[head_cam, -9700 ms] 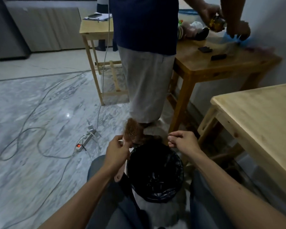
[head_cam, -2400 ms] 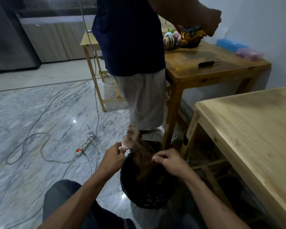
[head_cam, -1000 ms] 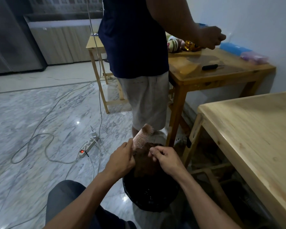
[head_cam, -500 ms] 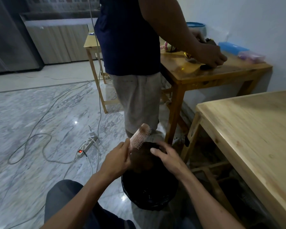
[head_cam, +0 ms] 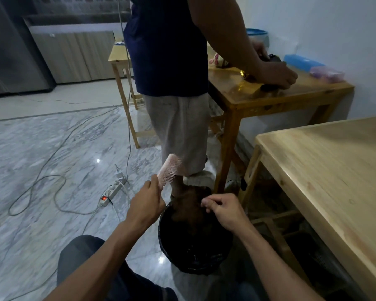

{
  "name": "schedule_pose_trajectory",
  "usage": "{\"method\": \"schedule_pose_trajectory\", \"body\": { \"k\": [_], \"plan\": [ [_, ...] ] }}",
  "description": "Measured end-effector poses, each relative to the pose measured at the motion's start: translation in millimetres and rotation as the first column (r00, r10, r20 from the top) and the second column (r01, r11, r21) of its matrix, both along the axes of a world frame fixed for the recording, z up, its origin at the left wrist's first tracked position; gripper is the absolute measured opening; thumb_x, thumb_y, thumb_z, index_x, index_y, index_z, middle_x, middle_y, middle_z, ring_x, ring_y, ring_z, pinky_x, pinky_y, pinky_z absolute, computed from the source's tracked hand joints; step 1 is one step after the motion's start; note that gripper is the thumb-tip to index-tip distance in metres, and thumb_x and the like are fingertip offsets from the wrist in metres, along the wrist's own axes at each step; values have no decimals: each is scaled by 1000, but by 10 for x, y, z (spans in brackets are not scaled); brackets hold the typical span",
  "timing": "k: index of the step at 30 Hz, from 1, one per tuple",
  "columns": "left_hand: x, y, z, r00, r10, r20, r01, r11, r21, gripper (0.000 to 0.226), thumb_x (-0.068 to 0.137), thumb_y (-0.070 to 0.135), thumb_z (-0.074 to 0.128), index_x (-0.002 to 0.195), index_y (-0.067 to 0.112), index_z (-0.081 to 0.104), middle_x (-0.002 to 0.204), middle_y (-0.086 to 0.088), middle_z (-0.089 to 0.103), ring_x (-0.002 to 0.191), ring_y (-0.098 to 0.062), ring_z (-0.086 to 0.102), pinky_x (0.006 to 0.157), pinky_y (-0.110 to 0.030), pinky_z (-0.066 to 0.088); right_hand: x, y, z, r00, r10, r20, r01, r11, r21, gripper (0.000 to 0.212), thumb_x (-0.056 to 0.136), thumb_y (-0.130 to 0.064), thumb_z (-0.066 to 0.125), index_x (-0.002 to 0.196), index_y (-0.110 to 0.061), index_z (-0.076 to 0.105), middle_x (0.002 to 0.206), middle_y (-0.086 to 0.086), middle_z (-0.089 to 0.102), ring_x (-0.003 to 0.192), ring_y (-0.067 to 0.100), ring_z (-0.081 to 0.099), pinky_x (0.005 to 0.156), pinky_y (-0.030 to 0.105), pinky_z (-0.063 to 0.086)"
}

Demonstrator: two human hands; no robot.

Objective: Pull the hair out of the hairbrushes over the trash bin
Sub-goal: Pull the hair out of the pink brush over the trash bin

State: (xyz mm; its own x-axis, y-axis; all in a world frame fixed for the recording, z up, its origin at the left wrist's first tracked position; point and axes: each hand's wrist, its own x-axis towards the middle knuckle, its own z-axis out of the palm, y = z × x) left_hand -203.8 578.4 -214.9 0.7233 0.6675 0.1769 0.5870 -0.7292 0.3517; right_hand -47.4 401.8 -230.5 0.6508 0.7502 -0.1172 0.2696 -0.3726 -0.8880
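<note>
The hairbrush is showing pale pink, bristles included. The clump of hair is reading reddish brown. The trash bin is showing a glossy black liner. The floor is presenting grey-and-white marbled veining. The near table is showing light, pale wood; the far table is showing a darker honey-orange. The power strip is appearing white with a red glowing switch. The standing person is wearing a navy top and light grey shorts.
</note>
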Motion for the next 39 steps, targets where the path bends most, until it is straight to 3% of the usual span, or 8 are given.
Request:
{"method": "schedule_pose_trajectory", "body": {
  "k": [4, 8, 14, 18, 26, 32, 36, 39],
  "plan": [
    [-17, 16, 10, 994, -110, 8, 110, 994, 2, 32, 97, 21, 45, 127, 12, 42, 88, -5, 52, 65, -25, 52, 50, -36, 40, 37, -68, -92, 1000, 23, -15, -24, 998, -52, 20, 98, -32, 63, 112, -26, 76, 104, -12, 71, 101, 3, 65, 91, 27, 53],
    [-1, -108, 22, 968, -249, 36, 247, 968, 43, 49, 90, 46, 30, 133, 23, 36, 99, -6, 58, 72, -31, 61, 56, -42, 49, 28, 73, -38, 974, 66, -215, -55, 997, 57, 64, 86, -28, 76, 144, -30, 49, 137, -5, 52, 126, 12, 54, 101, 26, 48],
    [47, -224, 82, 937, -328, 121, 324, 945, 49, 59, 90, 56, 24, 142, 30, 31, 108, -3, 60, 80, -26, 63, 62, -39, 52, -67, 293, 81, 935, 10, -354, 104, 948, 302, 19, 95, -27, 68, 113, -22, 71, 97, -5, 79, 87, 9, 73, 72, 20, 53],
    [24, -130, 67, 967, -218, 132, 219, 976, 3, 59, 90, 43, 31, 145, 23, 38, 103, -7, 61, 77, -26, 59, 60, -41, 49, -38, 302, -13, 943, -185, -277, 252, 940, 231, 20, 98, -24, 64, 88, -18, 80, 61, -8, 64, 61, 8, 56, 62, 19, 46],
    [-54, -131, 25, 992, -55, 111, 55, 998, -4, 44, 98, 21, 48, 140, 13, 43, 93, -9, 57, 64, -25, 52, 50, -34, 41, -55, 122, -41, 972, -183, -151, 197, 977, 85, 21, 99, -26, 62, 86, -24, 79, 71, -7, 69, 66, 4, 62, 63, 14, 48],
    [-81, -146, 14, 981, -193, 30, 189, 976, 112, 48, 95, 28, 51, 141, 23, 38, 91, -4, 54, 52, -26, 54, 37, -26, 28, 0, 121, 42, 945, -112, -308, 150, 984, 101, 33, 85, -36, 65, 117, -35, 69, 121, -8, 68, 113, 12, 62, 101, 35, 49],
    [-69, -176, -21, 974, -228, 3, 225, 961, 161, 53, 90, 31, 50, 141, 26, 34, 93, -4, 54, 48, -26, 53, 37, -36, 42, 2, 243, 207, 918, -165, -359, 275, 920, 280, 21, 91, -37, 71, 108, -25, 73, 97, -9, 76, 90, 0, 70, 78, 12, 51],
    [-47, -208, -66, 968, -250, -14, 249, 955, 161, 58, 90, 29, 53, 143, 26, 31, 95, -4, 54, 52, -25, 54, 41, -36, 42, -21, 386, 186, 912, -286, -294, 364, 895, 258, 6, 86, -27, 78, 88, -22, 79, 73, -2, 77, 72, 11, 72, 77, 26, 58]
  ]
}}
